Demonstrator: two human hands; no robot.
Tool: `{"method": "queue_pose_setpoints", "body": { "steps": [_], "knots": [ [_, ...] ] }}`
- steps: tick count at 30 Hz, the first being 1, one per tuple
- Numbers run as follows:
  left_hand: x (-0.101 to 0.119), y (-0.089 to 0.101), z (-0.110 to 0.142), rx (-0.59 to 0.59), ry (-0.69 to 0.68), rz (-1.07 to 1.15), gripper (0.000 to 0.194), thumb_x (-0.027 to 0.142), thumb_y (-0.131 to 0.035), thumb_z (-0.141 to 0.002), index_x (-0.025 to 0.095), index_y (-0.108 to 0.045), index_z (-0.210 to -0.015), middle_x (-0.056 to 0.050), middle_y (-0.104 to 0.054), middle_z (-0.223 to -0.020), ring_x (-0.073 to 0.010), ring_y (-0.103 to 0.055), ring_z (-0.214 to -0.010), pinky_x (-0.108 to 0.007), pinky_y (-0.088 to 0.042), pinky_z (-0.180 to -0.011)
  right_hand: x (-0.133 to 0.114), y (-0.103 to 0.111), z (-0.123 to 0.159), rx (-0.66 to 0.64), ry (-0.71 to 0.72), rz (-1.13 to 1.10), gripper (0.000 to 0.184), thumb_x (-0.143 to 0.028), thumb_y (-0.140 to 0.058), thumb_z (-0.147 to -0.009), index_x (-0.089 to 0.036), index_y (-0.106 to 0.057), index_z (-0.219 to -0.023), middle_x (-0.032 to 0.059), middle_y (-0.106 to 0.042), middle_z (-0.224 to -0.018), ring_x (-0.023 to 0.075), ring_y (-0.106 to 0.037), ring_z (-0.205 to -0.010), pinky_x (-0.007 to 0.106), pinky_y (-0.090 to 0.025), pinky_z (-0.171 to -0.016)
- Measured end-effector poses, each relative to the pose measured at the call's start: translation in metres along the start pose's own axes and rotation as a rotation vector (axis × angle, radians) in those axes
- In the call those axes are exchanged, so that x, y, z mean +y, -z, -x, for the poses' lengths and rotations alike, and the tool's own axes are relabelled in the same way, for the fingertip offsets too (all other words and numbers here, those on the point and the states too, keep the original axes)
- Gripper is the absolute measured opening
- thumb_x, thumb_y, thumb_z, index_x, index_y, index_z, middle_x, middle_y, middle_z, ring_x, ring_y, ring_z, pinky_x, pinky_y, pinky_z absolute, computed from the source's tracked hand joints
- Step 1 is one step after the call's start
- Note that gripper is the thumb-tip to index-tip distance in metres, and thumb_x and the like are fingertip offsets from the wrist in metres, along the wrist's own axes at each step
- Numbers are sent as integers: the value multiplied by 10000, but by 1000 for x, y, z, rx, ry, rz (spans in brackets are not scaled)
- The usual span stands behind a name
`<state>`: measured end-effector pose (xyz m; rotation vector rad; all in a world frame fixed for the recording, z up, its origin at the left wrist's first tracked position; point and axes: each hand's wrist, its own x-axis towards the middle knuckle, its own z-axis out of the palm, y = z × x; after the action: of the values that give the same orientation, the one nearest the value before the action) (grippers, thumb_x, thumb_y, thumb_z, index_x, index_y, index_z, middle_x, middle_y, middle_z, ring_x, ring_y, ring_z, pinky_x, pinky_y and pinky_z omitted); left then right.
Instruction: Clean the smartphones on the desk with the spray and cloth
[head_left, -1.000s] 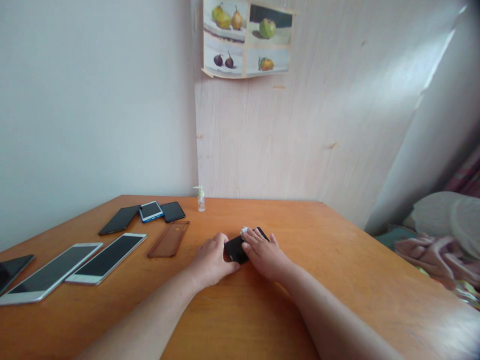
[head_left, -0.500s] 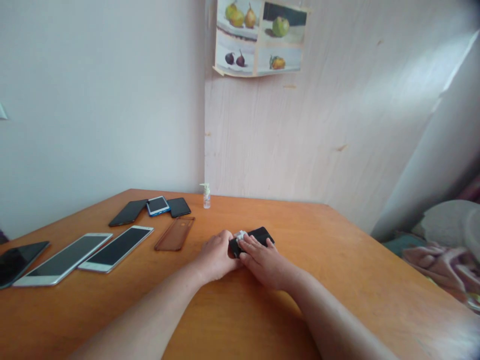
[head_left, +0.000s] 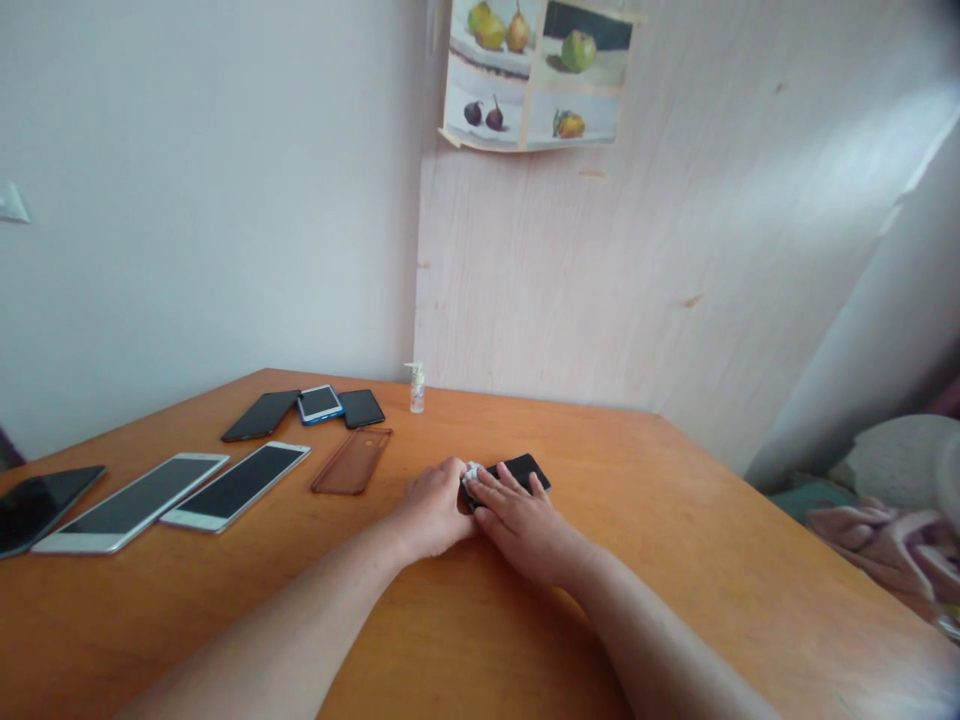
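Note:
A black phone [head_left: 530, 470] lies on the wooden table in front of me, partly covered by my hands. My left hand [head_left: 437, 508] grips its left end, thumb and fingers around the edge. My right hand [head_left: 519, 515] lies over the phone with its fingers extended, pressing a crumpled white wipe [head_left: 471, 472] onto the surface near that left end. Most of the wipe is hidden under the fingers. Left of my hands a brown translucent phone case [head_left: 351, 462] rests flat. Behind them stands a small clear spray bottle [head_left: 417, 392] with a pale pump top.
On the left of the table [head_left: 615, 600] lie two white-framed devices [head_left: 135, 500] [head_left: 240, 487] and a dark tablet [head_left: 45, 510]. Further back are a dark device [head_left: 262, 415], a blue-edged phone [head_left: 321, 403] and a black phone [head_left: 362, 408]. Fabric [head_left: 877, 535] is heaped beyond the right edge.
My right hand has slid the wipe slightly left, toward the phone's left end. My left hand keeps its grip. The camera view has shifted a little.

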<state>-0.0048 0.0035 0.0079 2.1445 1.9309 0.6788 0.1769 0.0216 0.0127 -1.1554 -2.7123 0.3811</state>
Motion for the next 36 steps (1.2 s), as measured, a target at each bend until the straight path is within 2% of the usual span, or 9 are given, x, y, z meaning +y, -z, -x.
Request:
{"method": "queue_pose_setpoints", "body": {
  "steps": [5,7,14,16,24,27,32,34,36],
  "knots": [
    [1,1,0,-10,7,-27,471,464,-727,-633,227,-510,-977,-65,-667,-978,-258,-640,-900,-286,-420,-646,37,6,-9,77,-344,46,550,-423,-219,-995,-264,-262,-1520,9,-188,-1601,300,-97,-1477,697,-86,-1098],
    [1,1,0,-7,5,-27,472,451,-734,-628,230,-512,-982,-59,-666,-983,-252,-640,-905,-282,-421,-653,45,8,-11,79,-391,52,553,-421,-223,-995,-252,-263,-1520,19,-194,-1599,305,-92,-1477,699,-99,-1095],
    [-2,-2,0,10,-17,-7,432,440,-711,-671,226,-522,-995,-68,-673,-982,-256,-645,-925,-290,-430,-684,-1,6,3,-22,29,-12,534,-467,-217,-1001,-336,-254,-1517,-16,-196,-1600,266,-92,-1481,620,-59,-1142],
    [-3,-2,0,10,-31,-2,420,422,-701,-687,222,-524,-1011,-73,-676,-990,-256,-645,-935,-293,-433,-697,-9,8,6,-54,84,-18,533,-484,-209,-1001,-349,-253,-1515,-13,-207,-1598,259,-115,-1478,613,-56,-1144],
    [-1,1,0,-9,9,-1,500,464,-755,-618,233,-521,-993,-47,-660,-970,-244,-637,-910,-272,-411,-657,35,21,3,-33,-390,157,546,-410,-249,-989,-213,-325,-1492,100,-252,-1581,310,-176,-1462,704,-113,-1079],
    [-2,-1,0,17,-3,-1,499,463,-754,-615,232,-518,-990,-51,-657,-956,-248,-635,-898,-277,-406,-652,27,22,6,-47,-314,132,569,-407,-279,-980,-186,-301,-1503,112,-230,-1586,300,-145,-1470,673,-110,-1103],
    [-2,-1,0,14,-1,22,460,504,-729,-647,230,-521,-953,-59,-662,-947,-254,-641,-884,-280,-402,-645,-6,20,15,-164,28,26,569,-426,-274,-986,-251,-245,-1528,52,-191,-1602,275,-151,-1471,595,-131,-1145],
    [-1,0,-1,12,4,34,452,498,-732,-647,231,-522,-944,-54,-660,-941,-251,-641,-885,-277,-403,-648,-8,22,17,-184,40,26,562,-434,-259,-989,-263,-254,-1525,48,-204,-1599,277,-172,-1466,599,-130,-1144],
    [-1,0,-1,10,8,33,479,467,-757,-616,233,-521,-960,-47,-657,-936,-250,-639,-883,-276,-403,-649,-1,24,16,-170,-51,56,561,-419,-273,-986,-238,-279,-1517,73,-215,-1595,289,-181,-1463,619,-140,-1132]
  ]
}}
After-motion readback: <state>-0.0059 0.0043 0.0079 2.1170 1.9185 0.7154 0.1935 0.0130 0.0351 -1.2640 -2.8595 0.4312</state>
